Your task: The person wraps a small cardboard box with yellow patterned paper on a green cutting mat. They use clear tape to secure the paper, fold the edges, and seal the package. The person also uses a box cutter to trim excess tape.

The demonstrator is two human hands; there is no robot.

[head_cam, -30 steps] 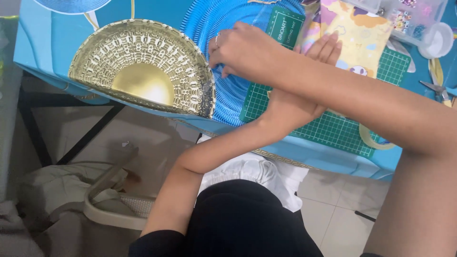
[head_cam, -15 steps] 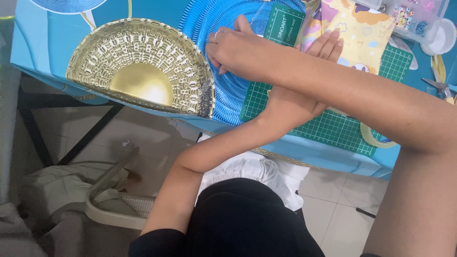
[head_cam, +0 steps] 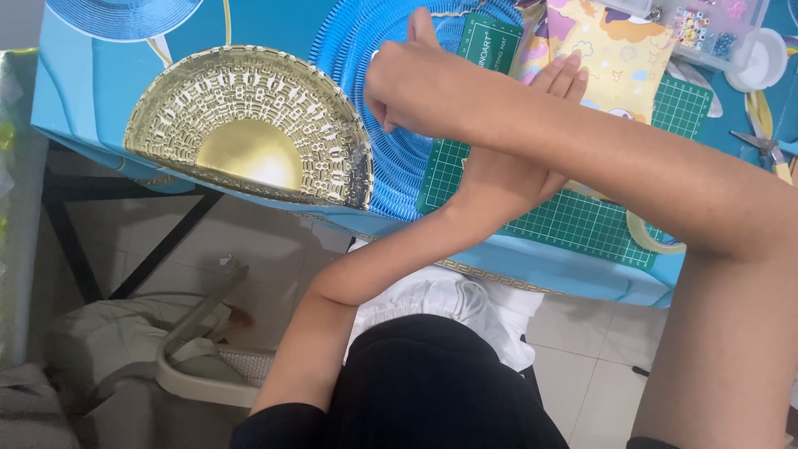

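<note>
My arms are crossed over a blue-covered table [head_cam: 75,91]. My right hand [head_cam: 411,79] reaches to the left and curls its fingers onto a blue pleated paper disc [head_cam: 378,158], pinching its folds. My left hand [head_cam: 532,137] passes under the right forearm and lies flat, fingers together, on a green cutting mat [head_cam: 582,220] and on the edge of a yellow patterned sheet [head_cam: 623,58]. A gold lace-patterned half-round fan [head_cam: 249,125] lies just left of the blue disc, overlapping its edge.
A tape roll [head_cam: 654,237] sits at the mat's near right corner. Scissors [head_cam: 765,145], a clear bead box [head_cam: 715,25] and a small white dish [head_cam: 761,62] are at the far right. A chair with a grey bag [head_cam: 166,349] stands on the tiled floor below left.
Both hands stay on the same spots. The right hand's fingers have shifted slightly on the blue pleats.
</note>
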